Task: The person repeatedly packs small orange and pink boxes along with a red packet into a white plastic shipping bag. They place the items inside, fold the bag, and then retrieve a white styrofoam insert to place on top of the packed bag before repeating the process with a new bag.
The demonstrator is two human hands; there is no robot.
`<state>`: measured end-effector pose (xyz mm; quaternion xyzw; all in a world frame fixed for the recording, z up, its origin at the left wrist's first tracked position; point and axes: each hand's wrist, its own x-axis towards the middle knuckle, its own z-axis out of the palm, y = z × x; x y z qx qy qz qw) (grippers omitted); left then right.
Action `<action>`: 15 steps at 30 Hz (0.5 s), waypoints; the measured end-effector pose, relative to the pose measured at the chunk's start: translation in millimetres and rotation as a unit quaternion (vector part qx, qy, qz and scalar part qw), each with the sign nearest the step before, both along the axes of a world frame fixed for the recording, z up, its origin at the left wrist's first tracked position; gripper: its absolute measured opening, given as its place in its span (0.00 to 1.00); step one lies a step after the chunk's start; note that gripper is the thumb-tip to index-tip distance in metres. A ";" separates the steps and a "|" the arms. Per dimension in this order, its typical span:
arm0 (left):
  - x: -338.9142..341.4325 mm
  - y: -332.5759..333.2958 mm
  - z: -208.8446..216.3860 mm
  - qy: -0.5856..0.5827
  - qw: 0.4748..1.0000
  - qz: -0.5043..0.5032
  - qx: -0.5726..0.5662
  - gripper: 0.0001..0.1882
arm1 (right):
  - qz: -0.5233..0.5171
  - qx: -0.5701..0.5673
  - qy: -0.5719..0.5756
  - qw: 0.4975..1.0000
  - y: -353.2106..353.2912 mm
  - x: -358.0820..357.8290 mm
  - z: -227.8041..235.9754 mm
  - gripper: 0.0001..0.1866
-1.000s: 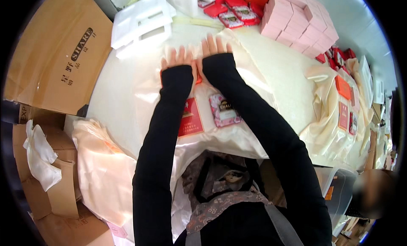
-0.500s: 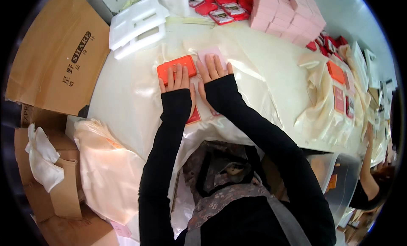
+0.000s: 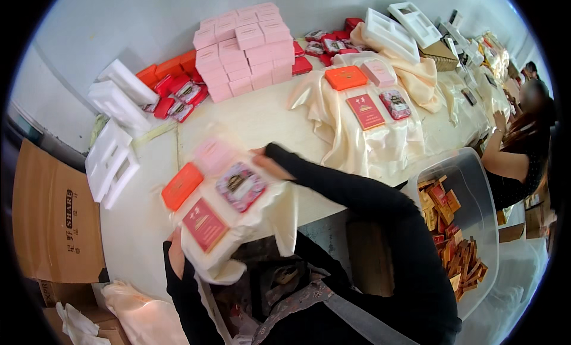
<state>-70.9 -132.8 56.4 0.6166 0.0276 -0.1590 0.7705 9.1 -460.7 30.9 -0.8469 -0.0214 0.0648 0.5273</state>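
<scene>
A cream satin cloth (image 3: pixel 270 221) carries a set of four-sided pieces: an orange box (image 3: pixel 182 187), a pale pink box (image 3: pixel 214 156), a flowered red tin (image 3: pixel 240 187) and a red booklet or flat box (image 3: pixel 204 224). What supports the cloth from beneath is hidden. My left hand (image 3: pixel 176 254) grips its near left edge, fingers partly under the fabric. On the opposite side my right hand (image 3: pixel 271 165) is closed around the edge. The set looks slightly blurred and tilted, with cloth hanging over the table's front edge.
A similar satin-draped set (image 3: pixel 366 111) lies to the right. Pink boxes (image 3: pixel 247 54) are stacked at the back, beside red tins (image 3: pixel 181 96) and white foam trays (image 3: pixel 113 161). A clear bin (image 3: pixel 493 226) of small boxes stands right; a cardboard box (image 3: pixel 56 214) stands left. A co-worker (image 3: pixel 520 146) sits beyond.
My hands have gone from lying on top of the pieces to holding the cloth's opposite edges. The set has shifted toward me and turned. My view has swung right.
</scene>
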 end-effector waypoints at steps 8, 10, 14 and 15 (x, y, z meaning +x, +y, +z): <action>68.5 -266.9 62.5 -0.202 0.967 -0.149 -0.038 0.15 | -0.199 0.032 -0.220 0.955 -286.9 -80.8 114.9 0.17; 93.3 -329.9 53.3 -0.220 0.956 -0.189 -0.039 0.15 | -0.212 -0.020 -0.221 0.952 -334.9 -90.1 132.8 0.20; 127.6 -422.1 5.3 -0.322 0.924 -0.148 0.143 0.17 | -0.281 -0.062 -0.230 0.930 -395.0 -76.3 110.3 0.19; 130.0 -440.7 -10.2 -0.348 0.914 -0.079 0.193 0.18 | -0.270 -0.110 -0.224 0.930 -406.2 -74.6 95.8 0.18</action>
